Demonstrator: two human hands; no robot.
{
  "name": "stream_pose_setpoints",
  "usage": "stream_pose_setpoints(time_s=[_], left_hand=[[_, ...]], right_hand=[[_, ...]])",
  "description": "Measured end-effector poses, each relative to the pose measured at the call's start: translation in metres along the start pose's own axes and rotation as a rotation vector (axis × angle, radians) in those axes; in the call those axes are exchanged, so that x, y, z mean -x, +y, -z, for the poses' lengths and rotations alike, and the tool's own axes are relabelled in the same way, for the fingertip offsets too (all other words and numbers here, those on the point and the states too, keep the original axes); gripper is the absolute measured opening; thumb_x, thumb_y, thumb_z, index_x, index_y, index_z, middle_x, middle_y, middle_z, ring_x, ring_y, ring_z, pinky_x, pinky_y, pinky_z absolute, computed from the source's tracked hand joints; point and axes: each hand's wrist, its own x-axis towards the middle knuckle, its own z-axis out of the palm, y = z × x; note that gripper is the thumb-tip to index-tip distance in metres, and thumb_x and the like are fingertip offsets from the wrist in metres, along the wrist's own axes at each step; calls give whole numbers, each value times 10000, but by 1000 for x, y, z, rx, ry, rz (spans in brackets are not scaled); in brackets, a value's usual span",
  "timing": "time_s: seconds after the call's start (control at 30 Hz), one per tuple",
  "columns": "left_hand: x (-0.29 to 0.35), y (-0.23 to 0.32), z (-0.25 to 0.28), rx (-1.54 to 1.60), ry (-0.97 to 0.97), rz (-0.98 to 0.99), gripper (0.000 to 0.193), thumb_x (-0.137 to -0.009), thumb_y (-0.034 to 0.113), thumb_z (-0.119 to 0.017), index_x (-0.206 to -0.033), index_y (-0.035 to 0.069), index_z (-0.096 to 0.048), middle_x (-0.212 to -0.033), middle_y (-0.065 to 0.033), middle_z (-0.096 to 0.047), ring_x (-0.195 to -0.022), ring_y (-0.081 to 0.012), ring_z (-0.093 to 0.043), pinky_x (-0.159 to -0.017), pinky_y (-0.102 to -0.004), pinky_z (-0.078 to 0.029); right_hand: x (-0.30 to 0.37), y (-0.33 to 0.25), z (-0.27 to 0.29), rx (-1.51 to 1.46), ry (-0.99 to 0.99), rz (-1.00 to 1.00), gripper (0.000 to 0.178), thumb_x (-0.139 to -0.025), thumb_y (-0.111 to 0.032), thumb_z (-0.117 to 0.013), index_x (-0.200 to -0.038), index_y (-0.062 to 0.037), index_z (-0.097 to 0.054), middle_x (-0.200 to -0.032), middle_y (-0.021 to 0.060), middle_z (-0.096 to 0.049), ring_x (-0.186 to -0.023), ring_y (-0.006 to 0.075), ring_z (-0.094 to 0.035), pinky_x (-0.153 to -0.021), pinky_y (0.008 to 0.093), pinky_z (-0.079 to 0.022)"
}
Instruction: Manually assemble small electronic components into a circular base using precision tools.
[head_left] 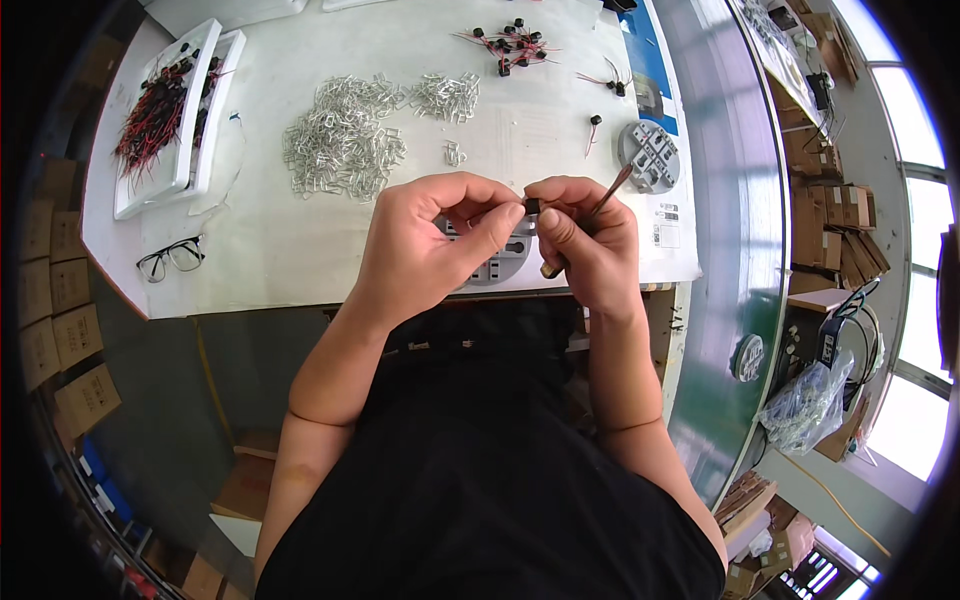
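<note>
My left hand point(425, 235) and my right hand point(600, 245) meet above the table's near edge, both with closed fingers. Between their fingertips is a small black part point(532, 206), pinched from both sides. A slim brownish tool point(615, 187) also lies across my right palm, one end sticking up past the fingers and the other showing below the thumb; its exact kind is unclear. Below the hands sits a round grey slotted fixture point(490, 271), partly covered by them. Another such grey fixture point(652, 157) rests to the right.
Piles of small silvery metal clips point(345, 140) cover the table's middle. Black parts with red wires lie at the back point(512, 45) and fill white foam trays point(190, 120) on the left. Eyeglasses point(170, 258) lie near the left front edge. Cardboard boxes point(840, 205) stand at right.
</note>
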Motion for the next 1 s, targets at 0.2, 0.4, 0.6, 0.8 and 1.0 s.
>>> stream_pose_setpoints(time_s=[0.2, 0.4, 0.6, 0.8, 1.0], left_hand=[[3, 0, -1, 53, -17, 60, 120, -955, 60, -766, -1017, -40, -745, -882, 11, -730, -809, -32, -618, -714, -219, -477], [5, -6, 8, -51, -69, 13, 163, -972, 115, -761, -964, -47, -739, -851, -34, -748, -732, -44, -636, -636, -230, -510], [8, -12, 7, -374, -93, 5, 87, -900, 94, -778, -923, 20, -739, -938, -30, -686, -903, -154, -602, -804, -311, -477], [14, -41, -2, -797, -25, -250, 111, -785, 107, -815, -842, 72, -727, -1160, -118, -610, -1183, -366, -526, -1046, -457, -436], [17, -59, -15, -740, 87, -258, 143, -792, 138, -830, -862, 94, -714, -1210, -113, -605, -1179, -354, -553, -1017, -451, -455]], right_hand=[[8, 8, -7, 379, 54, 212, 193, -1001, -46, -741, -1187, 0, -725, -917, -17, -698, -693, 23, -546, -582, 192, -443], [21, 10, -9, 236, 107, 119, 188, -996, -10, -726, -1174, 37, -690, -994, 30, -707, -713, 38, -546, -583, 199, -440], [26, 9, 2, 600, 160, 147, 169, -929, 22, -761, -1093, -9, -738, -1104, 38, -692, -726, 59, -573, -613, 228, -465], [32, 24, 3, 993, 135, 238, 155, -889, -7, -780, -1035, -57, -769, -1083, 39, -694, -717, 147, -659, -617, 287, -511], [35, 20, -15, 1368, 137, 245, 194, -855, -27, -782, -1038, -90, -774, -1092, 29, -697, -774, 250, -716, -641, 351, -554]])
